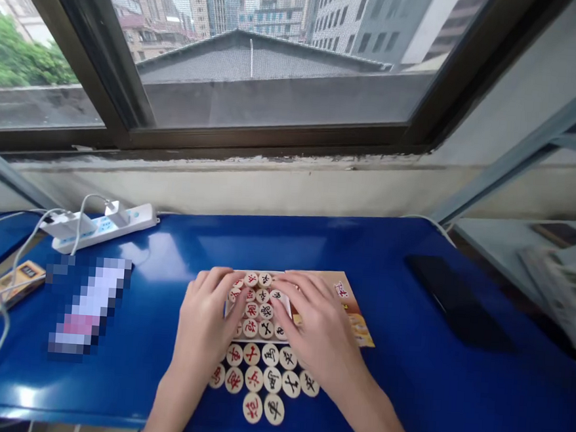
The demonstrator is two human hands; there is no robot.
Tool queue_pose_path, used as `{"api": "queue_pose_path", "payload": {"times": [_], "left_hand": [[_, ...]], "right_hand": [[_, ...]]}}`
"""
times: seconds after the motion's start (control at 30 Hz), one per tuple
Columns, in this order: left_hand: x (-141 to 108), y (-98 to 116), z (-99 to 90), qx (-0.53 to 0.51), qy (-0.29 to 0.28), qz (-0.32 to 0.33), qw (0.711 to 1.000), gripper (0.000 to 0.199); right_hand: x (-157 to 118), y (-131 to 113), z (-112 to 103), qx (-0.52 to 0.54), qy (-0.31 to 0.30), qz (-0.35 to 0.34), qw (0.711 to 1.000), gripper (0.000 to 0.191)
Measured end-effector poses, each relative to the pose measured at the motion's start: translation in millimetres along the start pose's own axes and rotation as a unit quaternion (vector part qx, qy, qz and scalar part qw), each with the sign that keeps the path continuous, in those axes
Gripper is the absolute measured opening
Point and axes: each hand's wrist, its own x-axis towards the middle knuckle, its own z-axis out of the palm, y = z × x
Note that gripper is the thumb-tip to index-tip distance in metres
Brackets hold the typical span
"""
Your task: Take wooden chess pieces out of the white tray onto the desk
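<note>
Round Chinese chess pieces (252, 310) with red and black characters lie in rows on a white box or tray (254, 339), whose sides are partly hidden by my hands. My left hand (207, 315) curves around the left side of these rows, fingers at the far edge and thumb against the pieces. On the right side, my right hand (322, 327) does the same, its thumb by a black-lettered piece. Nearer to me, more loose pieces (272, 379) lie flat on the blue table in uneven rows. A printed tan card or lid (355, 306) shows beyond my right hand.
A blue table (384, 394) carries everything. At left are a white power strip (107, 228) with cables, a blurred-out phone-like object (87, 307) and a small yellow box (9, 285). A black phone-like slab (459, 300) lies at right. A window (276, 103) stands behind.
</note>
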Motion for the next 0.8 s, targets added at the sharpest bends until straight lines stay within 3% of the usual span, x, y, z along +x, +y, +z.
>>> {"api": "queue_pose_path", "payload": {"times": [0.1,0.23,0.43,0.53,0.67,0.8], "left_hand": [[12.3,4.6,7.3,0.043,-0.049,0.007,0.998,0.014],[14.2,7.6,14.1,0.04,-0.065,0.008,0.997,0.012],[16.6,10.2,19.9,0.034,-0.051,0.018,0.998,0.01],[13.4,10.3,11.5,0.018,-0.023,0.032,0.999,0.008],[-22.5,9.8,-13.0,-0.052,0.055,0.109,0.991,0.014],[-87.3,11.0,-28.4,-0.03,0.106,0.084,0.99,0.016]], "right_hand": [[16.4,-0.3,11.9,-0.012,-0.034,-0.004,0.999,0.021],[19.1,3.1,21.0,-0.014,-0.047,-0.006,0.999,0.019],[20.8,4.7,27.9,-0.012,-0.031,0.008,0.999,0.012],[18.6,1.1,17.0,0.005,-0.005,0.019,1.0,0.009],[-10.1,-9.4,-14.3,0.062,0.072,0.0,0.995,0.012],[-67.8,-20.6,-29.0,0.031,0.11,-0.018,0.993,0.019]]}}
